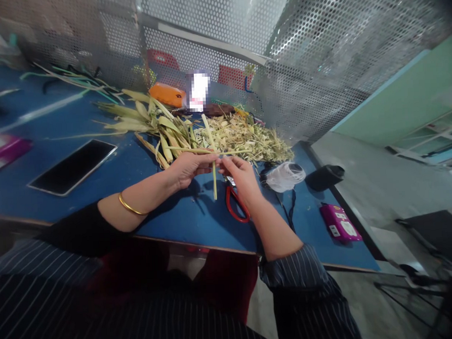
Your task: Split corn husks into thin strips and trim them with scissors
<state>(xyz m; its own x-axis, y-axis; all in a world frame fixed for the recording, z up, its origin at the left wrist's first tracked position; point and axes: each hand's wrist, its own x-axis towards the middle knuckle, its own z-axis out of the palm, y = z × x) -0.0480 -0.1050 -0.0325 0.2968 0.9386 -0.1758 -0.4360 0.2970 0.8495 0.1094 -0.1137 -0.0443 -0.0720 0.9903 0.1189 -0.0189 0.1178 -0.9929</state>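
Two narrow pale-green strips, apparently corn husk, cross each other in front of me: an upright strip [215,182] and a sideways strip [184,149]. My left hand [192,168] pinches them near the crossing, fingers closed. From the other side my right hand [243,175] meets it, thumb and fingertips also closed on the strips at the crossing. Under my right hand lies a pair of scissors [229,204] with red handles, its blades partly hidden. Just beyond my hands are a bundle of corn husks [146,115] and a heap of shredded husk [243,134].
A phone [73,167] lies on the blue table [168,226] at left. To the right are a white thread spool [285,176], a black spool [325,177] and a purple tissue pack [341,222]. Behind stand a lit screen [200,89], an orange packet [167,95] and a perforated metal panel [210,34].
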